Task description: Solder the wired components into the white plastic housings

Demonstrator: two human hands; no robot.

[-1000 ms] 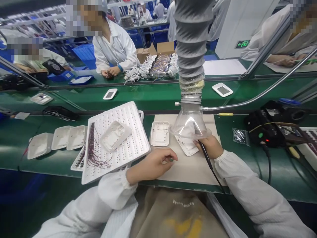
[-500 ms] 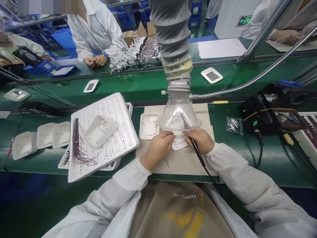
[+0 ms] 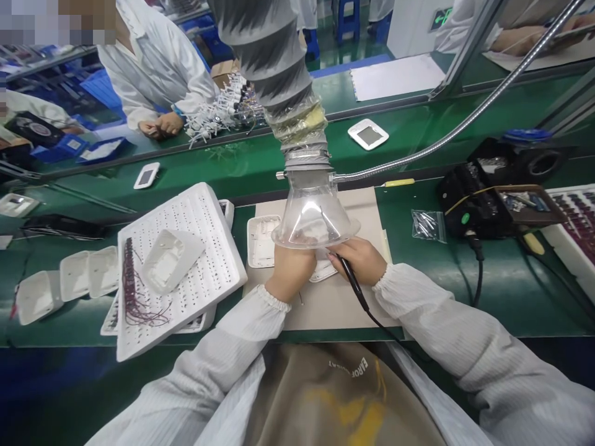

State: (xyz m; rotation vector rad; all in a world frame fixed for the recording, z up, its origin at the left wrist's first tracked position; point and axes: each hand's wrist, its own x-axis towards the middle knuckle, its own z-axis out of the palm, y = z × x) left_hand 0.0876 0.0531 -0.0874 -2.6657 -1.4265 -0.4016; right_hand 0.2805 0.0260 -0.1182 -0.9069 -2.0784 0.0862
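My right hand [image 3: 359,260] is closed around a black soldering iron [image 3: 354,284], whose cord trails down to the right. Its front end lies under the clear fume hood [image 3: 311,217]. My left hand [image 3: 294,265] reaches beneath the hood's left side, its fingers mostly hidden by the hood and the hand itself. Between the hands a white plastic housing [image 3: 324,270] rests on the beige board [image 3: 316,313], partly covered. Another white housing [image 3: 261,240] lies on the board just left of my left hand.
White foam trays [image 3: 186,217] with small parts, dark red wires and a white case stand left. More white cases [image 3: 35,297] lie beyond. A black soldering station [image 3: 469,201] and a bag of metal pieces [image 3: 427,225] are right. A person in white sits across.
My left hand has moved forward and right, under the hood, so its fingers are now largely hidden. My right hand still holds the iron. The camera view has shifted and tilted.
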